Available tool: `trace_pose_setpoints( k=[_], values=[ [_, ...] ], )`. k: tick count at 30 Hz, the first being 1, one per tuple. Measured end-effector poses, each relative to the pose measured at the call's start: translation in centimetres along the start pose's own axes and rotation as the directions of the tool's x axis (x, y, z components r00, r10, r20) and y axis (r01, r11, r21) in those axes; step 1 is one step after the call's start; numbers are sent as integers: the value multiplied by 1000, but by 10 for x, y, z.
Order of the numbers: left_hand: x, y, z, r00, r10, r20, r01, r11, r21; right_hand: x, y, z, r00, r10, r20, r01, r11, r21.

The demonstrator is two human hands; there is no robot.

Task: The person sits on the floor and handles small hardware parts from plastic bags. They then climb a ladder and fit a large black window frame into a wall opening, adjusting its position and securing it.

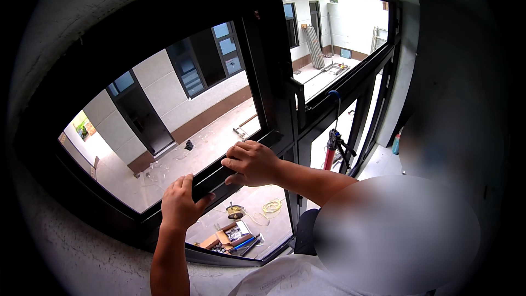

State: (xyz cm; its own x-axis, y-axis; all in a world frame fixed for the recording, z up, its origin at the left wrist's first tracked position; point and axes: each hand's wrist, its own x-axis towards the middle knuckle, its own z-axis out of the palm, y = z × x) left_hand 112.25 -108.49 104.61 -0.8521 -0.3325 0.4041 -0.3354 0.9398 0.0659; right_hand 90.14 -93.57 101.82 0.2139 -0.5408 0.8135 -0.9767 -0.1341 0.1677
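A black metal window frame (262, 90) fills the middle of the view, with a courtyard behind it. Across it, sloping up to the right, runs a rail (212, 174) between an upper and a lower pane. My left hand (182, 200) grips this rail, fingers over the top and thumb toward the right. Farther along it my right hand (253, 163) is curled over the same rail, its thumb below. The fingertips of both hands are partly hidden. Right of my right hand, a black window handle (299, 100) sits on the upright.
A red tool with a black head (331, 147) hangs by a blue hook (335, 94) from the frame. Beyond the lower pane lie a cable reel (235, 211), a yellow coil (272, 206) and a cardboard box (219, 237). Grey panels (313, 47) lean outside. A blurred patch covers the lower right.
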Motion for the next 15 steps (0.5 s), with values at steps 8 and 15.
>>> trace_pose_setpoints(
  k=[8,15],
  values=[
    [-30,15,-56,993,-64,95,64,998,7,-23,-31,-68,982,161,102,-161,987,-11],
    [-26,52,-36,961,131,245,-79,974,-210,-98,-21,-118,838,449,-312,-530,805,-266]
  ],
)
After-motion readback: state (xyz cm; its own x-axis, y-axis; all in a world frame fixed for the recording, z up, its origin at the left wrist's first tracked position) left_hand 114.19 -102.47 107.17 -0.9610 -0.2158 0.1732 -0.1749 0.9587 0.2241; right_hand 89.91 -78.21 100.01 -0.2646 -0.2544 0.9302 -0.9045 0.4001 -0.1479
